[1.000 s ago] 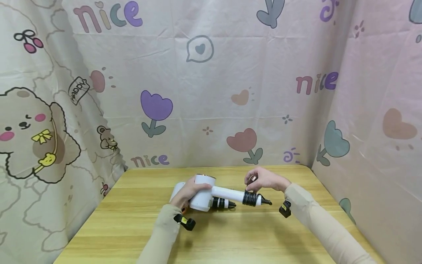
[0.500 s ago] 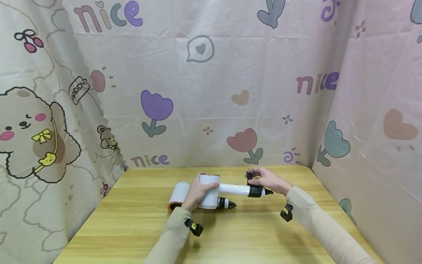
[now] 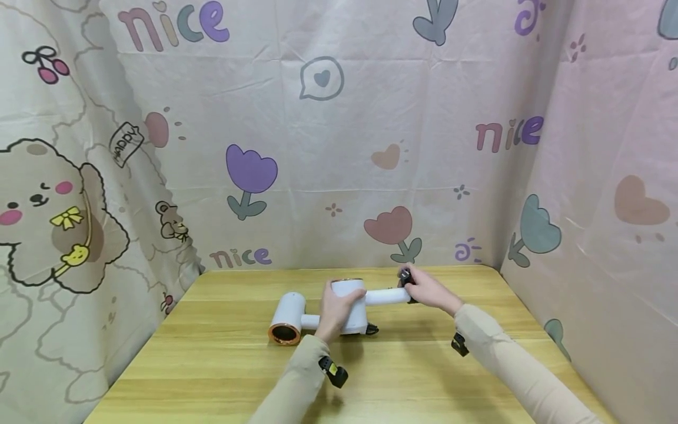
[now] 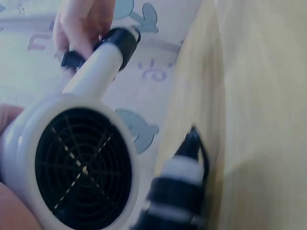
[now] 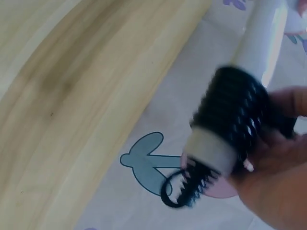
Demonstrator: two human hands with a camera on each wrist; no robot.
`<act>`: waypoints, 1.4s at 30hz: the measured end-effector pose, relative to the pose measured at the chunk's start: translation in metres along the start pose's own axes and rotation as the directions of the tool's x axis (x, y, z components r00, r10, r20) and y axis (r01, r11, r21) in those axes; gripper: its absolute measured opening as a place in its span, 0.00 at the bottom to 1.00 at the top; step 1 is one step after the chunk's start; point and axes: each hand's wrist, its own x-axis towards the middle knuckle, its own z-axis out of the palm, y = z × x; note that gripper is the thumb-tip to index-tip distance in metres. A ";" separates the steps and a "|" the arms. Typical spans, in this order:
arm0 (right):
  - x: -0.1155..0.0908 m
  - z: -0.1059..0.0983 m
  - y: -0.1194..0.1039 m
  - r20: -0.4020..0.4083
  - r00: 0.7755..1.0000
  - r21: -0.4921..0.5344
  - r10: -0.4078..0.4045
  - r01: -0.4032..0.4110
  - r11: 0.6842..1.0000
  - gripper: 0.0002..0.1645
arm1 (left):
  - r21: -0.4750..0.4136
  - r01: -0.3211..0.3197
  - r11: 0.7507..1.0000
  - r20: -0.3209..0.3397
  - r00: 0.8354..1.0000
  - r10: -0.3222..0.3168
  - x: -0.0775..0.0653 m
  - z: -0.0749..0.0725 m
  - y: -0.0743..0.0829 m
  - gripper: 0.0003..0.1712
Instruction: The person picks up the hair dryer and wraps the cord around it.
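My left hand [image 3: 339, 306] grips the barrel of a white hair dryer [image 3: 351, 315], held above the table with its handle pointing right. Its round black rear grille [image 4: 84, 167] faces the left wrist camera. Black cord [image 5: 230, 110] is wound tightly round the handle's end, where a ribbed strain relief sticks out. At that end my right hand [image 3: 426, 288] pinches the black plug [image 3: 405, 277], its fingers beside the wound cord. A second white hair dryer [image 3: 290, 312] with a copper-coloured rim lies on the table to the left, its handle partly hidden behind my left hand and the held dryer.
The wooden table [image 3: 212, 365] reaches back to a printed cloth curtain [image 3: 318, 129], which also hangs along both sides. The second dryer's cord-wrapped handle end [image 4: 175, 196] lies just below the held dryer.
My left hand has carried the held dryer to the right, uncovering more of the lying one. The plug has come up in my right hand, which now covers the handle's end.
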 end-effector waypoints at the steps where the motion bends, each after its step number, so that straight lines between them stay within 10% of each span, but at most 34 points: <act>1: 0.000 0.001 -0.001 -0.030 0.999 -0.035 0.013 -0.014 0.999 0.15 | -0.005 -0.003 1.000 -0.014 1.000 0.003 -0.002 0.004 0.001 0.49; 11: -0.001 0.014 0.022 -0.407 0.908 -0.356 -0.096 -0.060 0.933 0.17 | -0.186 0.084 0.979 -0.004 0.996 -0.086 -0.014 0.039 0.006 0.45; 19: -0.018 0.009 0.041 -0.180 0.977 -0.370 -0.116 0.043 0.928 0.36 | -0.214 0.190 0.958 0.120 0.979 -0.167 -0.003 0.038 0.002 0.50; 27: -0.031 0.009 0.055 -0.098 0.982 -0.354 -0.161 0.117 0.928 0.40 | -0.192 0.216 0.957 0.217 0.961 -0.173 0.008 0.040 0.000 0.54; 35: -0.042 0.014 0.062 -0.163 0.986 -0.219 -0.035 -0.002 0.976 0.34 | 0.008 0.071 0.997 0.247 0.966 -0.070 0.016 0.045 0.009 0.46; 42: -0.046 0.030 0.063 -0.185 0.978 -0.221 0.100 -0.141 0.965 0.36 | 0.229 -0.050 0.972 0.129 0.991 0.020 0.015 0.057 0.002 0.35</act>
